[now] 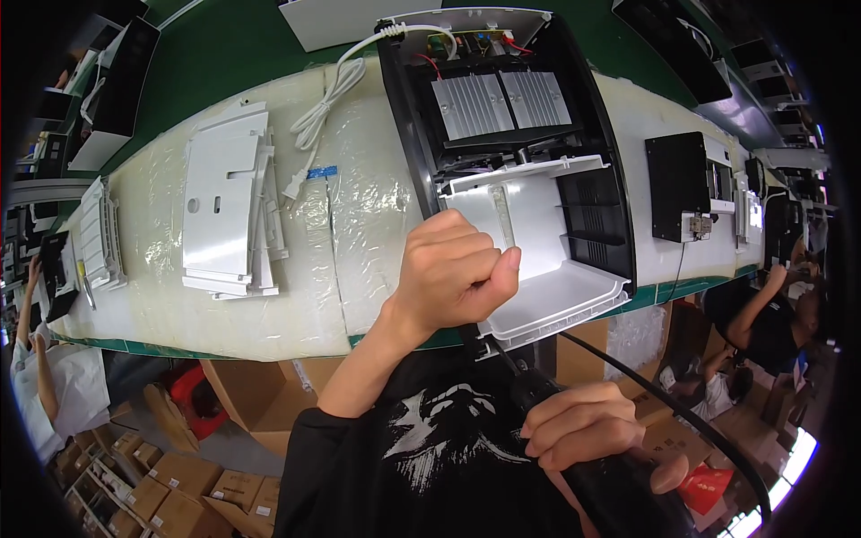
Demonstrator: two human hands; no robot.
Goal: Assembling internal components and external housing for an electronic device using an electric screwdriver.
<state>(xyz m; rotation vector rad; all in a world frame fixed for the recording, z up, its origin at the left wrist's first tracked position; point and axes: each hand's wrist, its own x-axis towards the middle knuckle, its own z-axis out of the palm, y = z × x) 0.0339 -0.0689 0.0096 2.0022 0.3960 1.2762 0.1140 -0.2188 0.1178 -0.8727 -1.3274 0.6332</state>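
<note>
Desk (377, 161) supports stiff, likely heavy casing (543, 215), best held by its sides; left hand (456, 267) curled over it, contents hidden; right hand (587, 426) grips screwdriver (535, 387).

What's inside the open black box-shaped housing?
Visible: two finned silver metal heatsinks, a component-filled circuit board at the far end, and a white open liner nearer the person. Hidden: whatever lies beneath the heatsinks, and the liner's near-left part, behind the left hand.

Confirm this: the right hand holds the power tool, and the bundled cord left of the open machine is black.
No: the head view shows the bundled cord left of the open machine is white. The right hand does hold the power tool.
</note>
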